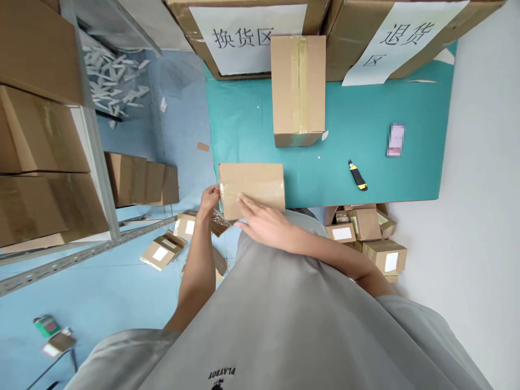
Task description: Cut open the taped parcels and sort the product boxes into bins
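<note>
A closed cardboard box point(252, 177) lies at the near left edge of the green table, with clear tape along its top. My right hand point(266, 222) rests on the box's top near its front side, fingers stretched out and holding nothing. At the box's left end, my left hand point(210, 197) has its fingers pinched together by the edge; what they grip is too small to make out. Farther back stands a second taped cardboard box point(286, 86). A black and yellow utility knife point(358, 175) lies on the table to the right.
Two large cartons with paper signs point(247, 38) stand along the back of the green table point(247, 119). A blurred phone-like item point(395, 140) lies at right. Shelves with boxes point(44, 130) rise on the left. Small boxes point(365, 225) are piled beside the table's front edge.
</note>
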Motion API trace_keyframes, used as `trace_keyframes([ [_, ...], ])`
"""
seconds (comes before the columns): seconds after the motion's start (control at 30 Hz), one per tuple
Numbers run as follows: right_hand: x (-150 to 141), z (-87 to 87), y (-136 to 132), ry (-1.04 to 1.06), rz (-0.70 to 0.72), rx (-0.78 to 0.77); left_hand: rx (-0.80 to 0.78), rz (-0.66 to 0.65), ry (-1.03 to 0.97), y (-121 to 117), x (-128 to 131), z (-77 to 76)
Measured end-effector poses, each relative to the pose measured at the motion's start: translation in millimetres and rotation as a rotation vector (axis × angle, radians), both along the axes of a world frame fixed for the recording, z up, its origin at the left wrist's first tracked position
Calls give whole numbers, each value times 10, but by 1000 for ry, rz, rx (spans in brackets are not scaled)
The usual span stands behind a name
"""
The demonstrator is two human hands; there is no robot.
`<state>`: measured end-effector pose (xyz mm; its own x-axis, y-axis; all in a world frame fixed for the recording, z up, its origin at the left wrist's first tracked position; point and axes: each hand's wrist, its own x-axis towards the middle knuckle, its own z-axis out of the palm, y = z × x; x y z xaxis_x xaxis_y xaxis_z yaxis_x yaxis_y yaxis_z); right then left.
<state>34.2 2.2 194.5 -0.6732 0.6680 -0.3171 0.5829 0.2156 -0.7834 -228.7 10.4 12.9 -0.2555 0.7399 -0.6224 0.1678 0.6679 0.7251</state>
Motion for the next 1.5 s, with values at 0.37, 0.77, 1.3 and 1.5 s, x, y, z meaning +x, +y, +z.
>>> trace_keyframes([
  [0.37, 1870, -687, 325, -335, -547, -159, -45, -106, -363, 178, 522, 124],
  [0.77, 2332, -1188, 70, -209, -677, -77, 94, -152, -344, -26, 846, 229],
  [1.3, 2477, -1813, -361, -270, -581, -176, -54, -82, -250, -481, 1355, -116],
  [1.5, 2494, -1570, -172, -76, -580, -102, 0, -145, -209, -420, 1277, 110],
])
